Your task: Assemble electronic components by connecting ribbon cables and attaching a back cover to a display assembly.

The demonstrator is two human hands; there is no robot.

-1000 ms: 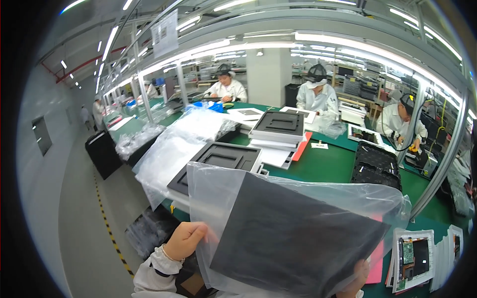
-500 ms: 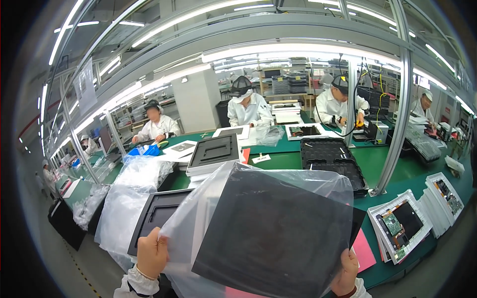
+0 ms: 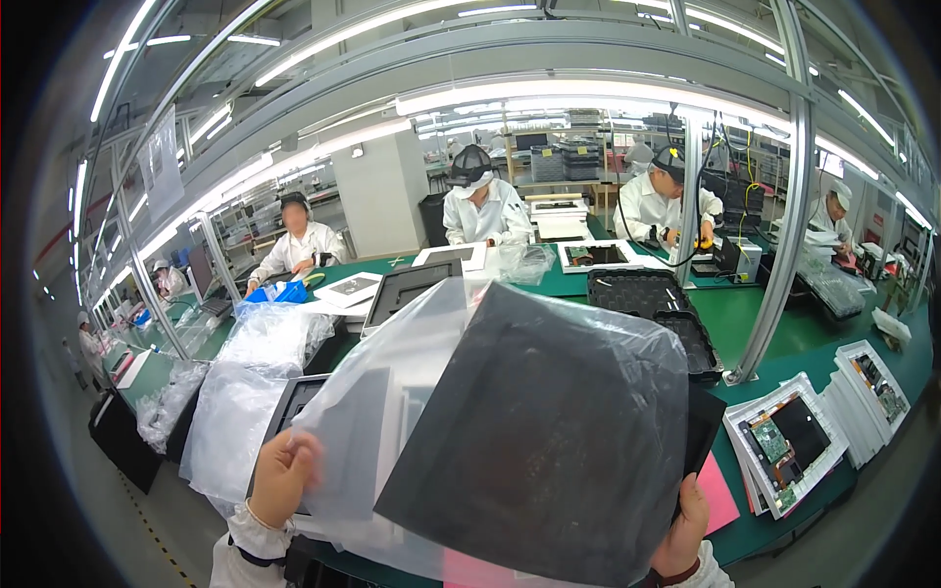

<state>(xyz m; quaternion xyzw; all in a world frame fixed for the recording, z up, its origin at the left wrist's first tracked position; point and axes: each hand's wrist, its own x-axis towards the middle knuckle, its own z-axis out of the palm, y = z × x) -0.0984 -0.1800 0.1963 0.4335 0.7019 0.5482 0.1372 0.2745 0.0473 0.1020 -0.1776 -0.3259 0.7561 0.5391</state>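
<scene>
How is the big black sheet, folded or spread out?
Spread out: the big black sheet shows one broad face, its corners wide apart, no fold showing.

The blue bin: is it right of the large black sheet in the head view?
No, the blue bin lies to the left of the large black sheet.

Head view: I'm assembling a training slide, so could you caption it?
Left hand at clear plastic film, right hand holding a black rectangular sheet above a green workbench.

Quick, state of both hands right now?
Left hand: partly curled at the clear bag; whether it grips cannot be told.
Right hand: closed, holding the bagged black sheet.
</scene>
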